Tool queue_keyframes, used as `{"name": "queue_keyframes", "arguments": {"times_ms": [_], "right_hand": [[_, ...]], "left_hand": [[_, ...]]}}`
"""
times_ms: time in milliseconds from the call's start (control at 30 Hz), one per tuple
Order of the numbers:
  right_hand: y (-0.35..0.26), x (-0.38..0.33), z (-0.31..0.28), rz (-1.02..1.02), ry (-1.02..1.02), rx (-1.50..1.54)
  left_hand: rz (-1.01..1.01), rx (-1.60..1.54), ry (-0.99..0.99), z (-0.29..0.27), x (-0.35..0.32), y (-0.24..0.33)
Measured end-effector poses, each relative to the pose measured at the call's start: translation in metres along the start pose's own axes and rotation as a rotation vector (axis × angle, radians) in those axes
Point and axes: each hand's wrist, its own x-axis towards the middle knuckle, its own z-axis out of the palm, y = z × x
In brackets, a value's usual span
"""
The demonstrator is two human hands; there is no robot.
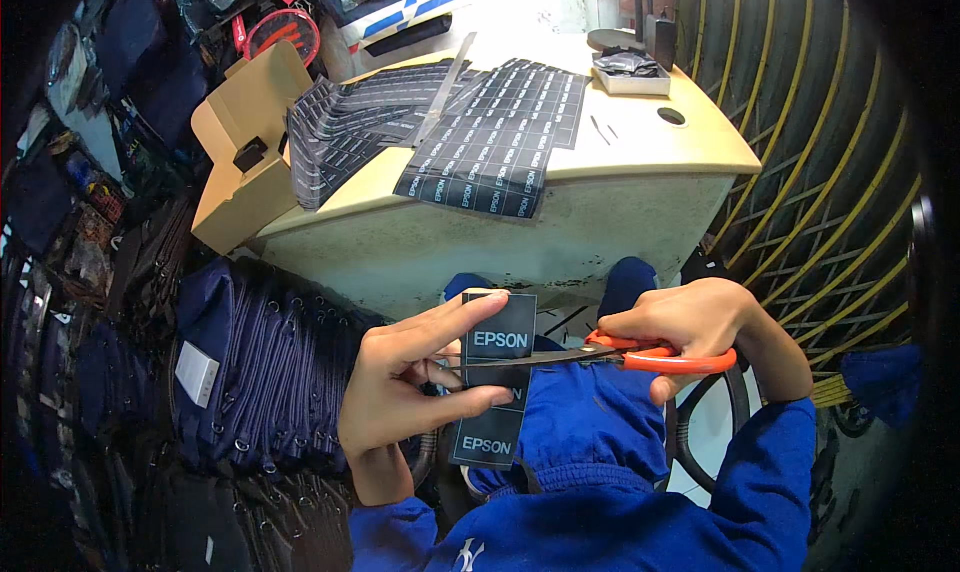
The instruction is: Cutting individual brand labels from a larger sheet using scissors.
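Note:
My left hand [405, 387] pinches a narrow black strip of printed labels [495, 377], held upright over my lap. My right hand [690, 327] grips orange-handled scissors [640, 355]. The blades lie across the strip between two of its labels, pointing left toward my left fingers. Both forearms wear blue sleeves. Further sheets of the same black labels [490, 137] lie spread on the beige table [640, 142] ahead of me, some hanging over its front edge.
An open cardboard box [245, 147] leans at the table's left end. A stack of dark blue bags [250, 372] stands at my left. A small tray with dark material [630, 72] sits at the table's far side. Curved yellow-and-dark ribbing [810, 152] fills the right.

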Motion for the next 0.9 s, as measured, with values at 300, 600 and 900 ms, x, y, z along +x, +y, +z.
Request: {"name": "queue_keyframes", "arguments": {"times_ms": [300, 600, 900], "right_hand": [[-0.01, -0.001, 0.0, 0.015, 0.046, 0.004], [-0.013, 0.0, 0.0, 0.029, 0.06, 0.024], [-0.01, 0.001, 0.003, -0.003, 0.077, 0.108]], "left_hand": [[-0.05, 0.043, -0.037, -0.001, 0.004, 0.008], [0.033, 0.013, -0.043, -0.001, 0.001, 0.004], [-0.02, -0.003, -0.069, -0.003, 0.0, 0.007]]}}
